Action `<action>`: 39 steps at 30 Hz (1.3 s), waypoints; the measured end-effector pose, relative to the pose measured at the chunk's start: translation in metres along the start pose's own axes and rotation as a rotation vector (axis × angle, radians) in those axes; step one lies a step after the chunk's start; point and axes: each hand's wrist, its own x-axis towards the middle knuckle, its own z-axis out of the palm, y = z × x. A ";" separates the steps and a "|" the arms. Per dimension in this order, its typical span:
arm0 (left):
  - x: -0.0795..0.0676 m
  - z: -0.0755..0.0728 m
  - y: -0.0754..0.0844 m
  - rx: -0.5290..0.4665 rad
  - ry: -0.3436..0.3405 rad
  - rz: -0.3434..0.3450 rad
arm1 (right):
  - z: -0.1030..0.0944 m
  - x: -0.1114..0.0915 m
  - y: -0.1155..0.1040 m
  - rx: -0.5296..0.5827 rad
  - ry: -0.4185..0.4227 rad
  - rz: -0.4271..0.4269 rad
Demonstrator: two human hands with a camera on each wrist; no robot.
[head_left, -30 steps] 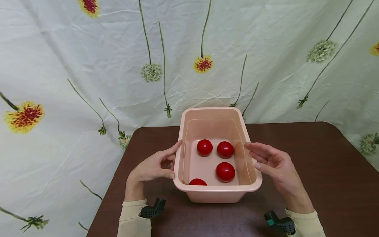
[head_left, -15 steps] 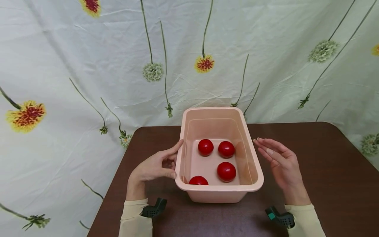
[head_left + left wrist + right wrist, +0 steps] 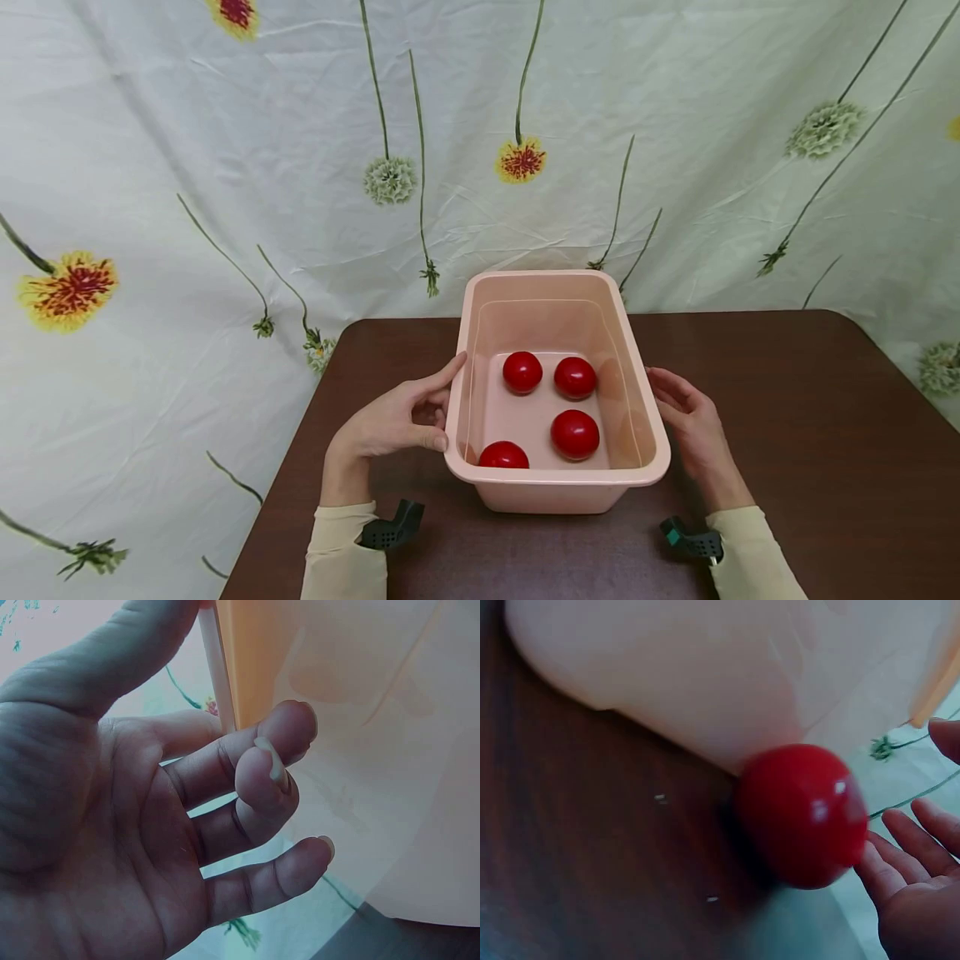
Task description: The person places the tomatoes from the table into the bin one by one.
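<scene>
A pink plastic bin (image 3: 540, 477) stands on the table with several glossy red balls (image 3: 574, 434) inside. My left hand (image 3: 393, 421) touches the bin's left rim with index fingertip and thumb spread apart. In the left wrist view its other fingers (image 3: 247, 889) are loosely bent beside the outer wall. Down at the bin's right side is my right hand (image 3: 693, 429), its fingertips partly hidden by the rim. The right wrist view shows another red ball (image 3: 802, 817) outside the bin, close to its wall. My right fingers (image 3: 889, 866) are right at that ball's edge, slightly bent.
The dark brown table (image 3: 810, 400) extends to both sides of the bin. Behind it hangs a white cloth (image 3: 300, 125) with a flower print. Each wrist carries a small black device (image 3: 393, 525) at the sleeve cuff.
My right hand left the bin's right rim, moved out to the right, then came down and inward beside the bin's outer wall. The left hand, bin and balls inside stay put.
</scene>
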 end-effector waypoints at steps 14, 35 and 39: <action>0.000 -0.001 -0.003 0.016 -0.001 0.011 | -0.004 0.003 0.014 -0.262 -0.057 0.144; 0.001 -0.001 -0.002 0.020 -0.003 0.018 | -0.011 0.002 0.023 -0.369 -0.148 0.143; 0.000 -0.001 -0.003 0.023 -0.003 0.022 | -0.010 0.002 0.022 -0.433 -0.149 0.137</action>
